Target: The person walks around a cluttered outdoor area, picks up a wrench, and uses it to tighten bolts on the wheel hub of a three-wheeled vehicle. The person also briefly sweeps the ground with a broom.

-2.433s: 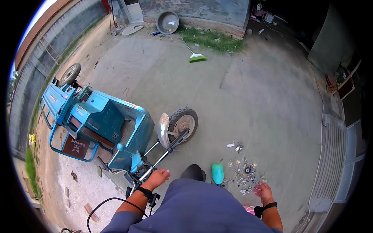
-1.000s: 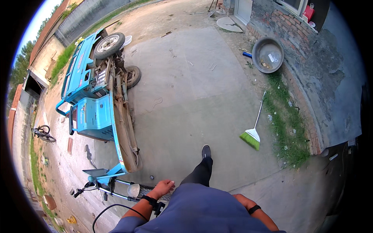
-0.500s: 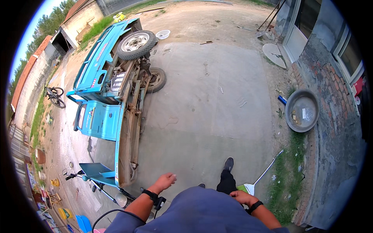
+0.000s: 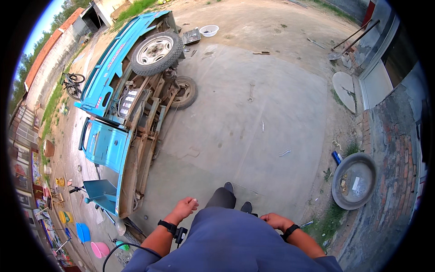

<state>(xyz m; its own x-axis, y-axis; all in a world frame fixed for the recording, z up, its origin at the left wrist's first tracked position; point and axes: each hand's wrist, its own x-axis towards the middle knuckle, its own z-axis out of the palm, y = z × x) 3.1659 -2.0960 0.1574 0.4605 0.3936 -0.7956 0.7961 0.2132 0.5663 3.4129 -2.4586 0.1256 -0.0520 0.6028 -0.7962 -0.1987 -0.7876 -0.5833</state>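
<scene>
left hand (image 4: 185, 208) loosely half open, seemingly empty; right hand (image 4: 276, 221) bent inward (its grip is hidden); the tipped blue three-wheeler (image 4: 106, 140) lies ahead-left, and good footing means keeping shoes (image 4: 229, 187) clear of the wrench (image 4: 250, 93)

Right hand (image 4: 277, 221): drawn in to shirt (image 4: 226, 240) front | Broom (image 4: 307, 223): now mostly hidden | Grey box (image 4: 191, 36): newly in view | Pink tub (image 4: 100, 249): now seen whole
</scene>
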